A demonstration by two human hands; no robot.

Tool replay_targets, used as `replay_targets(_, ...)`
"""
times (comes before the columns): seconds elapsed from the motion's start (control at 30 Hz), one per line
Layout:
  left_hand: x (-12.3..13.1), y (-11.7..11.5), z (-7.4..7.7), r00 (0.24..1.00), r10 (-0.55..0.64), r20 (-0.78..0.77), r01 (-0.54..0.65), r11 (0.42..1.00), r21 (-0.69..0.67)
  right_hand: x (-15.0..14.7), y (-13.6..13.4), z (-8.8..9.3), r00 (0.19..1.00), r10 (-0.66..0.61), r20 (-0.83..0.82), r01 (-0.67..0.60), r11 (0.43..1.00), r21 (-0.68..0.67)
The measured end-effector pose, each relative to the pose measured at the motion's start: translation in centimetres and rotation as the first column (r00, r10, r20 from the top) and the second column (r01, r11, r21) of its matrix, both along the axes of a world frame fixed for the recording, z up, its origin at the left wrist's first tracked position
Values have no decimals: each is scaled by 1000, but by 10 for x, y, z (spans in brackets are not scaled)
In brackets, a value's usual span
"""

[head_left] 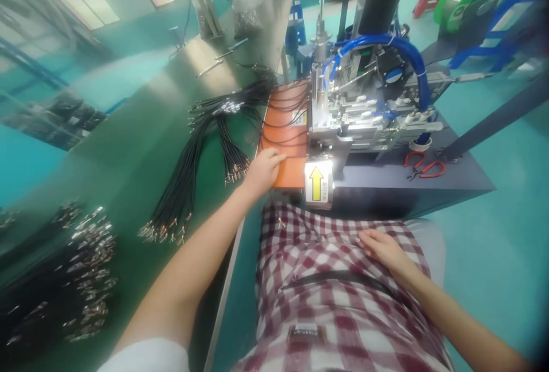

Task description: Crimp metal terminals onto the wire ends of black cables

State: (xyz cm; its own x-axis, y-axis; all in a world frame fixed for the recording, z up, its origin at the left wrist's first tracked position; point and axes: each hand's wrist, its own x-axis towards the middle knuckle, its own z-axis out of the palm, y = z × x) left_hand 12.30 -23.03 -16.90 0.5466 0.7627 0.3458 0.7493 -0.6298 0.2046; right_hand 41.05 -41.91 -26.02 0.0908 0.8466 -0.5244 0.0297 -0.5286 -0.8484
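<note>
1. Green tabletop [128,160], filling the left of the frame.
2. Metal machine [364,126] with blue tubing, upper right of centre.
3. Your checked apron [334,315], lower centre.
4. Bundle of black cables [184,174], centre left, copper ends fanned out, left of your left hand.
5. Orange plate [289,174], centre, against the machine's left side.
6. Your left hand [263,171], centre, fingers bent over the plate's left edge; whether they pinch a cable, you cannot tell.
7. Your right hand [381,249], lower right of centre, loosely curled on the apron; its grasp is unclear.
8. Red-handled pliers [415,173], right.
9. Single black cable [295,158], centre, running right from your left fingertips.
</note>
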Motion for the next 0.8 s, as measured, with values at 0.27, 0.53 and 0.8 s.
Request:
replay_targets(0.27, -5, 2, 1, 1000, -27, 14, 26, 999, 44, -13, 17, 3, 999, 3, 36, -4, 1000, 11)
replay_targets(0.53, 4, 39, 3, 1000, 3, 3, -3, 999, 35, -13, 13, -5, 1000, -10, 20, 10, 1000, 3)
replay_targets(0.8, 6, 38, 6, 1000, 19, 11, -19, 999, 30, -14, 17, -20, 1000, 17, 11, -17, 1000, 6)
